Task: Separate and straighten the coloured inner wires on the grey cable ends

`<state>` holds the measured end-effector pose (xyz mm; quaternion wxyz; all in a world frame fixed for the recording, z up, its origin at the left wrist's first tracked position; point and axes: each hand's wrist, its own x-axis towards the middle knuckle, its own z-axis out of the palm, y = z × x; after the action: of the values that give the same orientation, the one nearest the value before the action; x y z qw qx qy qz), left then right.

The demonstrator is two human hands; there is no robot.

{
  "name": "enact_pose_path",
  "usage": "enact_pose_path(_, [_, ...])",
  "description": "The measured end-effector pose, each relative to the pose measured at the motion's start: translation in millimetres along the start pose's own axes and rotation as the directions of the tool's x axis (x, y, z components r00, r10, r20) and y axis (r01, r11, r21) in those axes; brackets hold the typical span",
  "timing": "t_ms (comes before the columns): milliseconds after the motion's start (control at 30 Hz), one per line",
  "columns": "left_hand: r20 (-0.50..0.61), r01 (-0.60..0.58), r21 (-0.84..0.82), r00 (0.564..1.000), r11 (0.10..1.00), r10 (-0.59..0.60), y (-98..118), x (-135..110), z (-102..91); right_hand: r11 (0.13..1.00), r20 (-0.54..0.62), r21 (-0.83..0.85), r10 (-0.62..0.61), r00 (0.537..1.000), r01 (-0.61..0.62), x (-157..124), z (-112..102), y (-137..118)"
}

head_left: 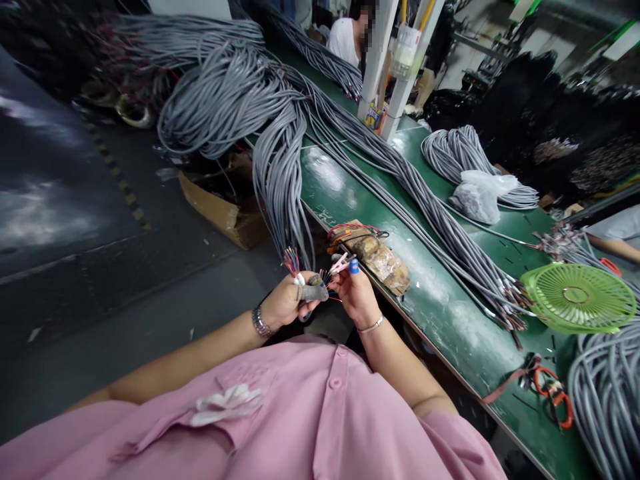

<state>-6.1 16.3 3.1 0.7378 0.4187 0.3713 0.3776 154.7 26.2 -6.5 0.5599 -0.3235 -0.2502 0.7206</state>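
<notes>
My left hand (286, 301) is closed around a grey cable (314, 293), whose stripped end fans out in thin coloured wires (325, 279) towards my right hand. Another bunch of coloured wires (291, 260) sticks up above the left fingers. Close beside it, my right hand (357, 297) has its fingers bent at the wire ends, with a blue finger cover (354, 266) on one digit. A small pink tool (340, 263) shows in its grasp; its exact kind is unclear. Which wires the right fingers touch is hidden.
Long grey cable bundles (400, 167) run along the green table (435, 320). A taped brown block (385, 257) lies at its near edge. To the right are a green fan (577, 297) and orange-handled scissors (553, 397). A cardboard box (220, 210) stands below left. Another person (345, 40) is behind.
</notes>
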Motion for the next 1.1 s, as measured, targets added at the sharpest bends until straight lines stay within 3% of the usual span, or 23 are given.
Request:
enact_pose_path(233, [-0.002,-0.005,-0.005,1.000,1.000,0.005,-3.4,9.5,-2.0,0.996,0.033,0.057,0.060,0.998,-0.062,6.8,-2.5,0.8])
enact_pose_path(467, [-0.006,0.020,0.020,1.000,1.000,-0.020,-2.5,11.9,-1.5,0.997,-0.065,0.079,0.015,0.998,-0.010,9.1,1.7,3.7])
enact_pose_path(600, [0.000,0.024,0.015,1.000,1.000,-0.024,-2.9,11.8,-1.0,0.996,-0.064,0.089,0.010,0.998,-0.004,8.9,2.7,3.5])
enact_pose_path(767, [-0.012,0.018,0.012,1.000,1.000,-0.018,-5.7,12.5,-3.4,0.995,-0.062,0.055,0.086,0.994,-0.082,7.3,3.6,2.0])
enact_pose_path(967, [0.001,0.005,0.047,1.000,0.999,-0.005,-5.3,1.9,-4.7,0.992,-0.039,0.091,0.093,0.995,-0.089,2.9,4.7,-1.4])
enact_pose_path(1100, [-0.060,-0.033,0.036,0.998,0.999,0.036,-6.0,-8.9,-0.9,0.999,-0.042,0.039,0.036,0.998,-0.035,-1.7,5.9,-3.5])
